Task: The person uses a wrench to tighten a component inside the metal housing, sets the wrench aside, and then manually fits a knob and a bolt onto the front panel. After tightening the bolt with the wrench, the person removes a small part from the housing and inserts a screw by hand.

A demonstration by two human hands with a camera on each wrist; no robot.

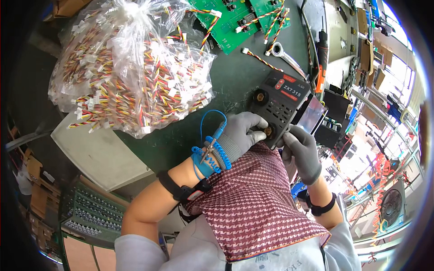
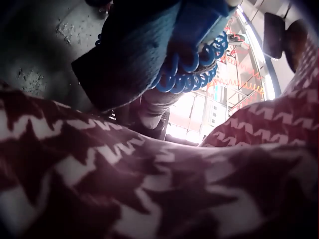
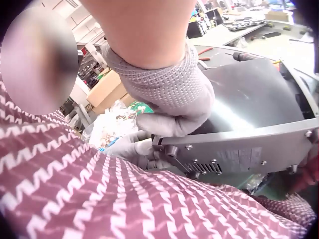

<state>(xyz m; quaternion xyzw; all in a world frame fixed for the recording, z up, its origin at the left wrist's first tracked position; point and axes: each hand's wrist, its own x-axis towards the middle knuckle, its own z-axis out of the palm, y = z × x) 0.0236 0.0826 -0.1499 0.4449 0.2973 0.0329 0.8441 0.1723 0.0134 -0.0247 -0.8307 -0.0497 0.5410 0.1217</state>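
Machine (image 1: 282, 97) is sitting toward two o'clock in head view. Left hand (image 1: 244, 130) is gripping its end beside the lower socket (image 1: 270, 131); right hand (image 1: 304, 152) is pinching the near corner. Bracing firmly left, working lightly right, should be preventing slips.

The head camera looks down from above; both wrist cameras sit close, facing across the apron (image 1: 260, 196). Head and right wrist views share the machine (image 1: 281, 105).
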